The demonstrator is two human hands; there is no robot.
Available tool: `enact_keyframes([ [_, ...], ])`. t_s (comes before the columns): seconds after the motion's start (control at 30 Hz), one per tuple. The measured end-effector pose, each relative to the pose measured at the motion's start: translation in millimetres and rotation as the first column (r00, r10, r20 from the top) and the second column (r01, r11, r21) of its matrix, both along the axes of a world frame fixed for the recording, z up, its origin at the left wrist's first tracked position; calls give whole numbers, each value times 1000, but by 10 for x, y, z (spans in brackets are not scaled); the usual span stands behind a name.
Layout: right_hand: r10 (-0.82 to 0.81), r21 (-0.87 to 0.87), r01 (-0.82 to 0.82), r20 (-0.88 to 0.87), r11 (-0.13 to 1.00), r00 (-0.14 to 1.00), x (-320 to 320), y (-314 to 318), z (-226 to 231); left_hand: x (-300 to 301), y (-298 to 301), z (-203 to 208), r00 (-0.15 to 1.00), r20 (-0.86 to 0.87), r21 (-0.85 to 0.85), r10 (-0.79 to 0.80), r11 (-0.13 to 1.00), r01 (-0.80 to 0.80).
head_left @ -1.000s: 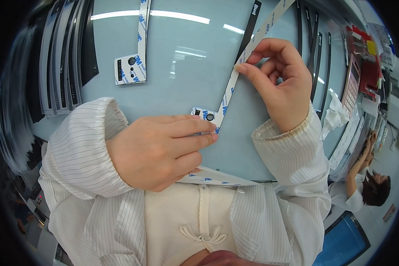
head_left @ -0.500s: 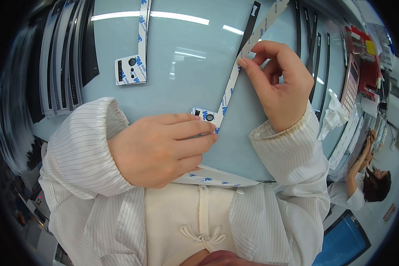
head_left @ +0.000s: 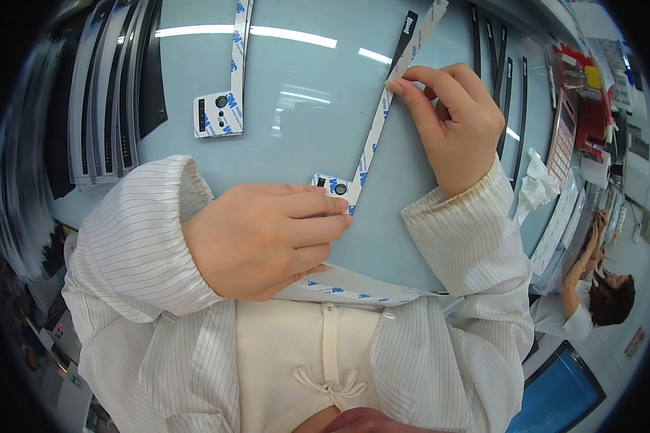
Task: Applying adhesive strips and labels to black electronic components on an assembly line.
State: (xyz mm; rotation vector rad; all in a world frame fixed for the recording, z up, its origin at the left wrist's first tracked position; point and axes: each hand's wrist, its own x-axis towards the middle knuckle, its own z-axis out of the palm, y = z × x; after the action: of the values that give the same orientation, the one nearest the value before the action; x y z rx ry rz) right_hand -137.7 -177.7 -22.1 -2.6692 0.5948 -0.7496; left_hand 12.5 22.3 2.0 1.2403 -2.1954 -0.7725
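An L-shaped black panel with a long narrow arm lies face down before me, its square end (head_left: pixel 331 185) covered in white tape backing with blue print. My left hand (head_left: pixel 267 238) lies over that end, fingers stretched out and fingertips touching the corner; its thumb is hidden. Along the narrow arm runs a tape strip (head_left: pixel 378 128), pinched between thumb and index finger of my right hand (head_left: pixel 451 119). Beyond the pinch, the strip's loose end angles right, off the black arm tip (head_left: pixel 407 32). Another printed tape strip (head_left: pixel 339 290) runs from under my left hand along the table's near edge.
A second taped L-shaped panel (head_left: pixel 219 115) lies at left. Stacked black panels (head_left: pixel 112 94) fill the far left. Several thin black strips (head_left: pixel 509 108), crumpled white paper (head_left: pixel 537 184) and a pink calculator (head_left: pixel 562 148) are at right. A person (head_left: pixel 585 289) works farther right.
My right hand has moved slightly farther along the panel's arm, away from me, with its pinch kept. The left hand stays on the square end. The near-edge strip has shifted slightly.
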Motion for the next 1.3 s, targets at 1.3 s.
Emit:
enact_keyframes([
  [1.3, -102, -136, 52, -387, 989, 917, 142, -352, 97, 3, 18, 62, 999, -52, 71, 10, 997, -6],
])
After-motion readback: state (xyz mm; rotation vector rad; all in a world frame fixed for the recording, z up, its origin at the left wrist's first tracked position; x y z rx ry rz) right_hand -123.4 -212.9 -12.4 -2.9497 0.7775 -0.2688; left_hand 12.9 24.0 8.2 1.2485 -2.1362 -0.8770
